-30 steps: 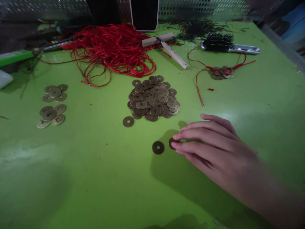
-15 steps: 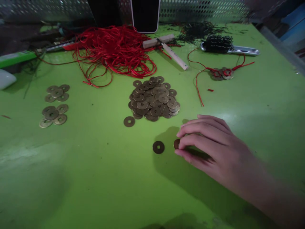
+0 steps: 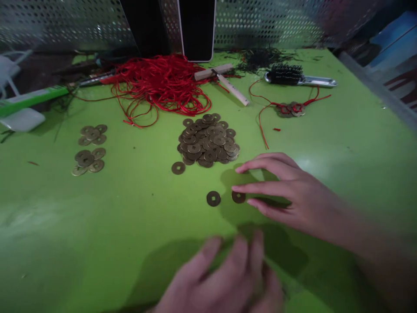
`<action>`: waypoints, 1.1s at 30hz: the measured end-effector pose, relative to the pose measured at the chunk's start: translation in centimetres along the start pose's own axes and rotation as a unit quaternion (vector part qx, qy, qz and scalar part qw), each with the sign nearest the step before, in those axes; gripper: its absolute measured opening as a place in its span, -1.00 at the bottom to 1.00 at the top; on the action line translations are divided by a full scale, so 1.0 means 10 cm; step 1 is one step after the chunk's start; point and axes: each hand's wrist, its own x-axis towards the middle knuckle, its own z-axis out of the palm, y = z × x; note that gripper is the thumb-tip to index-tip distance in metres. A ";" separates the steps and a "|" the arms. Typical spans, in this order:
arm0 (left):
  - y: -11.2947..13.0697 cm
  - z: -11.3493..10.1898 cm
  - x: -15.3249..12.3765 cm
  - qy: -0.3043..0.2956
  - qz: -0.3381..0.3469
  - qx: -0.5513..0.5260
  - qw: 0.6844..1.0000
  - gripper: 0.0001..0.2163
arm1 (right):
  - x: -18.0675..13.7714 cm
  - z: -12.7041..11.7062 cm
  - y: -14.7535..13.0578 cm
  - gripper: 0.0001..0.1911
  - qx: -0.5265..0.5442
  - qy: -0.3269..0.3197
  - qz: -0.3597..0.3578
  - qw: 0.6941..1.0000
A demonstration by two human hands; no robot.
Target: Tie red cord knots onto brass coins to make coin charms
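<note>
square-holed brown coin [image 3: 239,200] lies flat on the green table [image 3: 48,252], under the reach of the right hand [image 3: 293,191]: one fingertip meets its upper left edge, while the thumb tip hangs just beside its right side. the right fingers stand spread apart — not pinched on the coin, whose hole shows plainly between them. to its left, apart from it, lies a dark coin [image 3: 213,203], also flat. the left hand [image 3: 224,282] is blurred in the foreground, below both coins, its fingers bent; whether they are together or hold anything, one cannot tell. beyond the hands sits a heap of coins [image 3: 208,141], with a loose coin [image 3: 178,172] near its lower left edge. farther left are two overlapping clusters, an upper cluster [image 3: 93,135] and a lower cluster [image 3: 86,160]. behind the heap spreads a tangle of red cord [image 3: 159,84] — and to the right, a few coins tied with red cord [image 3: 291,110] lie in front of a black-bristled hairbrush [image 3: 286,74].
</note>
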 end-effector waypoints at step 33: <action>-0.08 -0.05 0.10 -0.086 -0.075 0.165 0.980 -0.53 | -0.04 0.03 -0.08 -0.63 -0.046 -0.001 -0.076 0.996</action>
